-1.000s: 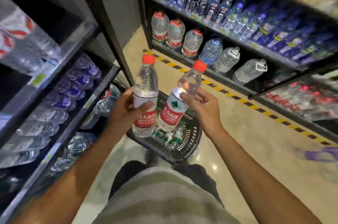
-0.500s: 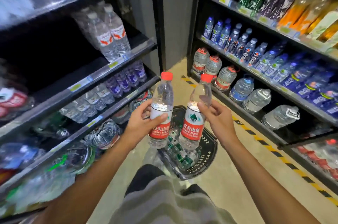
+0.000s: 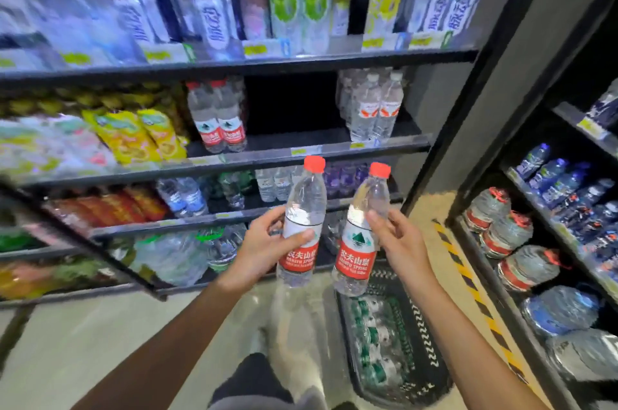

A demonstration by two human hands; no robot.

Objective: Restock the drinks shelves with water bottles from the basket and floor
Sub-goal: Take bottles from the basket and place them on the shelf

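Two clear water bottles, red caps, red-and-white labels, held side by side in front of the shelves (image 3: 301, 148). Left bottle (image 3: 302, 225) near upright, gripped at the label by left hand (image 3: 264, 249). Right bottle (image 3: 359, 235) tilted, cap leaning right, gripped at the shoulder by right hand (image 3: 398, 242). Bottles close, not touching. Basket (image 3: 424, 326), black, on floor below right bottle, holding more bottles with green labels. Matching red-label bottles (image 3: 219, 118) upright on middle shelf, open gap just right of them.

Bright, even store light; motion blur leftward, wide-angle bending at edges.
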